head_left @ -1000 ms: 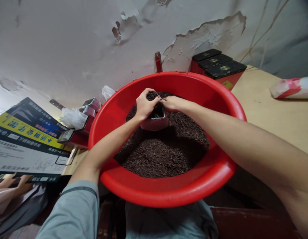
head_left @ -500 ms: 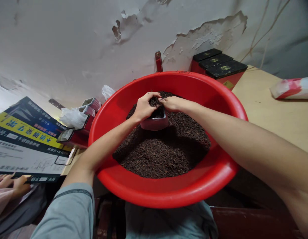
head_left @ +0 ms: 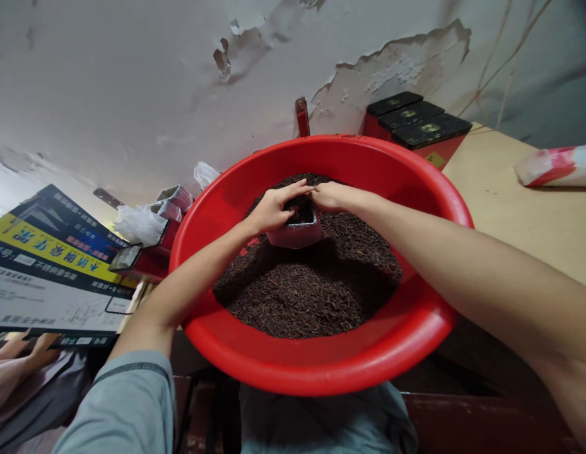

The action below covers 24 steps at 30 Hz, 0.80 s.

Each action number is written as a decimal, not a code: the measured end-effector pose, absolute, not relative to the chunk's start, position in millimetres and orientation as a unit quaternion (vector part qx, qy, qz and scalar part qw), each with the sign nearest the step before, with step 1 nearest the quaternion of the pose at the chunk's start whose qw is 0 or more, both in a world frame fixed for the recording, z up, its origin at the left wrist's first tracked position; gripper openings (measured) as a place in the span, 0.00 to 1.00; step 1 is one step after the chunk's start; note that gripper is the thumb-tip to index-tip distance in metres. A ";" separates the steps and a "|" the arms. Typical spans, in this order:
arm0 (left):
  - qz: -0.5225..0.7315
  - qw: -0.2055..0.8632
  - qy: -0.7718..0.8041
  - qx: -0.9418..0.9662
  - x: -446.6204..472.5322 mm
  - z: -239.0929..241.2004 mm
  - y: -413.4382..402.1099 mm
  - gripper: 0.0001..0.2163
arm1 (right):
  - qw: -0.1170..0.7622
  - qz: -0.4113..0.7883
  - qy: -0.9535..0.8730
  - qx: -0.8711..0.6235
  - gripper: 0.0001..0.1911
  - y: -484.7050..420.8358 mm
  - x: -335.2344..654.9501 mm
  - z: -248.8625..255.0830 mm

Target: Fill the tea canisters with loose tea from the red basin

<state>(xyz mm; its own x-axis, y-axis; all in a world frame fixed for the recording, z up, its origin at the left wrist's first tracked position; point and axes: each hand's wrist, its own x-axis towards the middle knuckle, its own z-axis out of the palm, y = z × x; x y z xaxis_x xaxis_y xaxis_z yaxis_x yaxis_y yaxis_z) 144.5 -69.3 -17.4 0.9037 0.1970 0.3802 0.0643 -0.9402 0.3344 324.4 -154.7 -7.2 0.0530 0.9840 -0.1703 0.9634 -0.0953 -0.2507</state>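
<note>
A small tin box (head_left: pixel 295 236) with a pale rim stands in a heap of dark, dry loose tea leaves (head_left: pixel 302 299), inside a large red plastic basin (head_left: pixel 321 372). My left hand (head_left: pixel 275 209) is at the left side of the box's mouth. Its thumb dips toward the opening, with the fingers stretched across the far edge and apart from the thumb. At the far right corner of the box, my right hand (head_left: pixel 329 197) is closed, fingers curled down by the rim. What lies under those fingers is hidden. The two hands' fingertips almost meet.
Several red tins with black lids (head_left: pixel 429 129) stand on the wooden table (head_left: pixel 524 233) beside a plastic package (head_left: pixel 555 167). Left of the basin are an opened tin (head_left: pixel 146 258), a plastic bag (head_left: pixel 139 224) and a printed carton (head_left: pixel 51 265). Another person's hands (head_left: pixel 40 353) show below it.
My left hand has shifted slightly left and opened, its thumb moving away from the fingers. My right hand has curled more at the box's far corner. A red patch of basin floor now shows at left.
</note>
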 end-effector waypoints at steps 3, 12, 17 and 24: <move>0.192 0.132 0.066 0.970 144.4 -17.3 -69.0 0.26 | 0.029 0.134 -0.681 -0.719 0.28 -153.2 325.8 -8.8; 0.127 0.041 0.126 0.983 140.9 -14.2 -76.0 0.27 | 0.050 0.124 -0.699 -0.702 0.30 -154.5 329.3 -11.1; 0.136 -0.021 0.180 0.974 131.7 -13.0 -77.0 0.40 | 0.062 0.161 -0.669 -0.723 0.37 -153.7 327.9 -10.4; 0.140 0.097 0.253 0.952 127.6 -25.4 -53.6 0.40 | 0.082 0.171 -0.657 -0.730 0.36 -147.2 330.8 -15.8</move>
<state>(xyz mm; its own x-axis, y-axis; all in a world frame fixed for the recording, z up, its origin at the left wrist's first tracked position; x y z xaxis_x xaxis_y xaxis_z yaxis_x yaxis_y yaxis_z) 127.6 -53.6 -25.4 0.8324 0.5096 0.2178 0.4554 -0.8529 0.2552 330.8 -147.2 -15.8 0.0782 0.9868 -0.1418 0.9308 -0.1232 -0.3441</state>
